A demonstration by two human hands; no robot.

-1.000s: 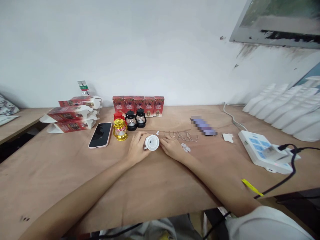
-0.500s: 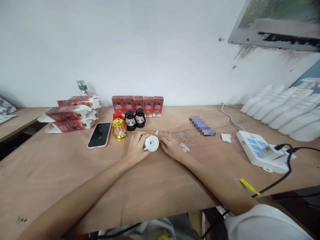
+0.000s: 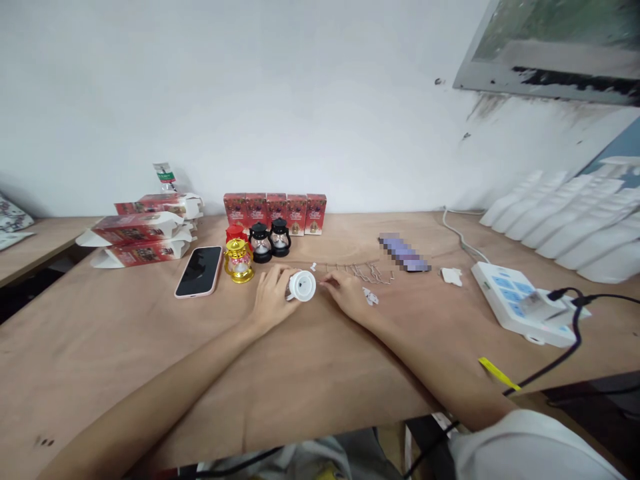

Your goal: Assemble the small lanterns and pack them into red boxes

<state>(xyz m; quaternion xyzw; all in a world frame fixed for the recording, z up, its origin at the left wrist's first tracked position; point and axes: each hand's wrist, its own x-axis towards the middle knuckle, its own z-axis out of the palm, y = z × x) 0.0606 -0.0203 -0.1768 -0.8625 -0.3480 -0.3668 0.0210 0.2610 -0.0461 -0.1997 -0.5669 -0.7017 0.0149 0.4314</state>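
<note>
My left hand (image 3: 273, 293) is wrapped round a white lantern (image 3: 303, 286), which lies on its side with its round base turned towards me. My right hand (image 3: 345, 292) rests on the table just right of that base, apart from it. Its thumb and fingertips are pinched together; whatever they hold is too small to make out. Close behind stand a gold lantern (image 3: 239, 261), two black lanterns (image 3: 261, 244) and a red lantern (image 3: 235, 232). Thin bent wire pieces (image 3: 373, 272) lie beyond my right hand, with small white plastic pieces (image 3: 370, 297) beside it.
A phone (image 3: 199, 271) lies left of the lanterns, and another phone (image 3: 404, 252) sits at the right. Red boxes (image 3: 276, 212) line the wall; opened boxes (image 3: 145, 240) are stacked left. A power strip (image 3: 515, 300) with cables and several white bottles (image 3: 565, 227) occupy the right.
My right hand has drawn slightly away from the lantern's base, its fingertips now pinched. My left hand keeps the white lantern in nearly the same place.
</note>
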